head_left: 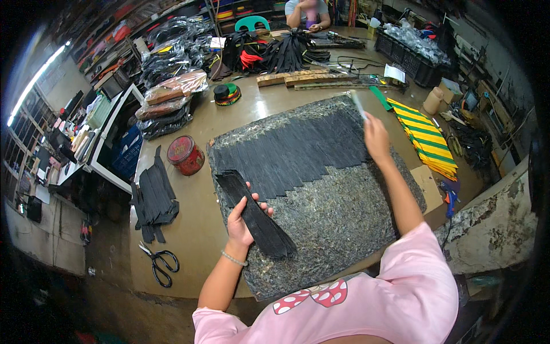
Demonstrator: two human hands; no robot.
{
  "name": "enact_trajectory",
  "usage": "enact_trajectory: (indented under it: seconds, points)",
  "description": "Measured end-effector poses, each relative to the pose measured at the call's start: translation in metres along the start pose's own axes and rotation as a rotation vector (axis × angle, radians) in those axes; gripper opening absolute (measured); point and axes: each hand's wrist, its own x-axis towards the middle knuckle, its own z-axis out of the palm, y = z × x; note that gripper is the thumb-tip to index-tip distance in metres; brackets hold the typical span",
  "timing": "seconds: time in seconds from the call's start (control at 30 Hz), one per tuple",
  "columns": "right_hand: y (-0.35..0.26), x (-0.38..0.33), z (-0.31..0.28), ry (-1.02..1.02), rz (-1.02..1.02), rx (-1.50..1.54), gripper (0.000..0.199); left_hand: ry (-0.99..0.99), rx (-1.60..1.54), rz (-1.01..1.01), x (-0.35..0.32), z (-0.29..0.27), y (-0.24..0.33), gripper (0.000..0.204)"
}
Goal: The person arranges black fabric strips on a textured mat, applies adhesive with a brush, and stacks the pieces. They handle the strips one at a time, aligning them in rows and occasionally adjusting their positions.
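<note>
My left hand [241, 225] is closed around a bundle of black strips [260, 223], held slantwise over the near left part of a rough grey board [335, 209]. Across the board's far half lies a row of black strips [292, 150], side by side and partly overlapping, with a jagged near edge. My right hand [376, 136] is closed on a thin brush [358, 105] with a pale handle, at the board's far right corner. Its tip lies near the board's edge; I cannot tell whether it touches.
Left of the board stand a red round tin [185, 155], a pile of black strips [153, 199] and black-handled scissors [158, 264]. Yellow-green striped strips [423, 137] lie to the right. Wooden slats [309, 78] and plastic-wrapped bundles [175, 89] are farther back. A person [309, 12] sits across the table.
</note>
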Motion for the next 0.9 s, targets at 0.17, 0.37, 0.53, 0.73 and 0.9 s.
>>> enact_trajectory:
  seconds: [0.17, 0.37, 0.53, 0.73, 0.9]
  points:
    - [0.011, -0.112, -0.124, -0.091, 0.335, -0.368, 0.042, 0.062, 0.007, 0.032, 0.001, 0.008, -0.004, 0.033]
    - [0.036, -0.136, -0.146, -0.314, 0.113, -0.41, 0.044, 0.129, 0.017, -0.015, -0.001, 0.006, -0.019, 0.031]
    - [0.033, -0.123, -0.142, -0.32, 0.154, -0.376, 0.044, 0.222, 0.213, -0.167, -0.016, 0.002, -0.033, 0.029]
    - [0.033, -0.124, -0.145, -0.337, 0.141, -0.374, 0.05, 0.419, 0.328, -0.173, -0.027, 0.009, -0.044, 0.029]
    - [0.037, -0.123, -0.139, -0.336, 0.082, -0.293, 0.048, 0.386, 0.492, -0.132, -0.041, 0.016, -0.052, 0.033]
